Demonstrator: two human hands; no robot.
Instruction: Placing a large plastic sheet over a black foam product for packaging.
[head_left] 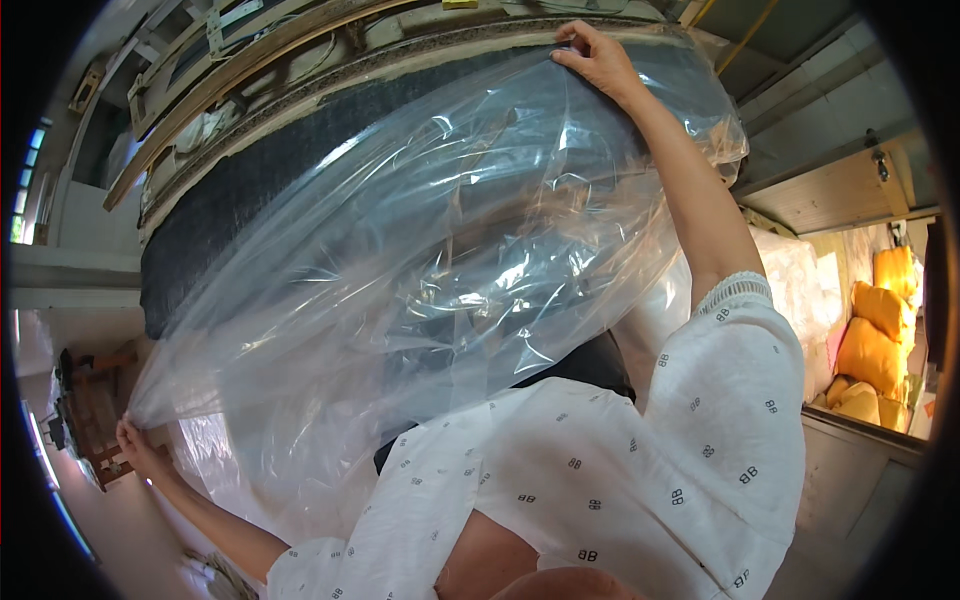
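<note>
A large sheet of clear plastic film (400, 250) stretches between my hands, creased and shiny. My left hand (138, 445), low at the far left, pinches one corner of it. Up at the top, my right hand (595, 60) grips the film's far edge with thumb and fingers, close to the back rim of the work surface. Beneath the film lies a dark fabric-like sheet (210, 225), bare along its left and far side. The film hangs down in front of my body on the near side.
Wooden rails (240, 75) run along the far side of the work surface. A wooden cabinet panel (840, 185) hangs at the right. Beyond an opening at the right sit stacked yellow bundles (878, 350). Dark equipment (90, 410) stands at the left.
</note>
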